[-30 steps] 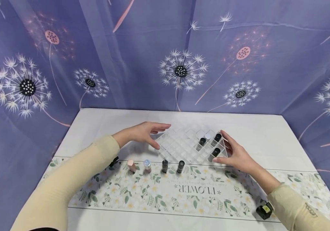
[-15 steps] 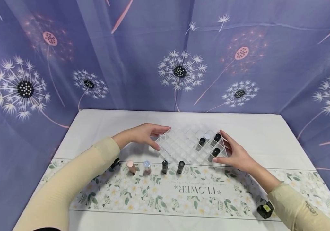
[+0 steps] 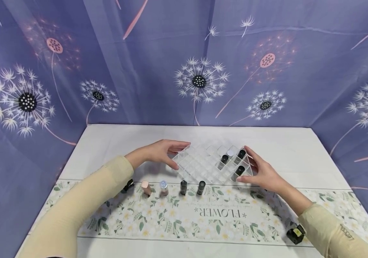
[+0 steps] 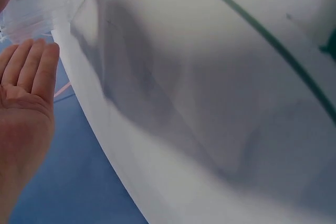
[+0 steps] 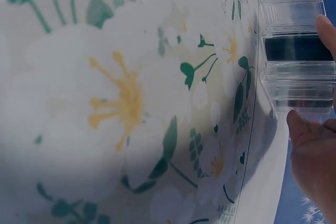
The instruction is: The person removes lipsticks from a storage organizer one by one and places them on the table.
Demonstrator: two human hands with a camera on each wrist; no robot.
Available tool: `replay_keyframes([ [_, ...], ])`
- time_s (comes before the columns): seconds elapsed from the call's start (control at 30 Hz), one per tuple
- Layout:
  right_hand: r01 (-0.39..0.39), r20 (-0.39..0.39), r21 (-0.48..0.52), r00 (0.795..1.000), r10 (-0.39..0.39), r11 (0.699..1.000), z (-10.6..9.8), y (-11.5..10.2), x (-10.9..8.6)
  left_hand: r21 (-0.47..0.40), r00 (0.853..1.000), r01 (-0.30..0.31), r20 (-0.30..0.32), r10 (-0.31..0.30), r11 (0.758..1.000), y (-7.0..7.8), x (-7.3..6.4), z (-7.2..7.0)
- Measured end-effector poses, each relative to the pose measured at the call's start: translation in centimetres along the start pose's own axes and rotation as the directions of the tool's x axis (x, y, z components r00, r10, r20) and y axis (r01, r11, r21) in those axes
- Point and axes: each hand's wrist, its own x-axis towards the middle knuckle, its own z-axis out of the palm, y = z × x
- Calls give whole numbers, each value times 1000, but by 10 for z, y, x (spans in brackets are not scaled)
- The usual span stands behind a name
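While the right hand (image 3: 264, 173) grips the right end of the clear plastic box (image 3: 200, 165) between thumb and fingers, the left hand (image 3: 162, 150) lies at its left end, fingers straight; cannot tell contact there. Box is diamond-latticed, near edge beside the floral strip (image 3: 158, 222), with room to the bench (image 3: 122, 134) back edge and both side edges. Three black-capped tubes (image 3: 224, 159) occupy right-end compartments. Four slim tubes (image 3: 201, 187) stand upright on the strip, black and shiny pale.
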Motion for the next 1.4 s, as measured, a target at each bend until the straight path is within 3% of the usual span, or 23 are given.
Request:
replay_keyframes([
  [1.4,4,7,-23,1000,-4,1000,-3,0,-1,-112,1000,-16,10,17,994,-5,4,1],
])
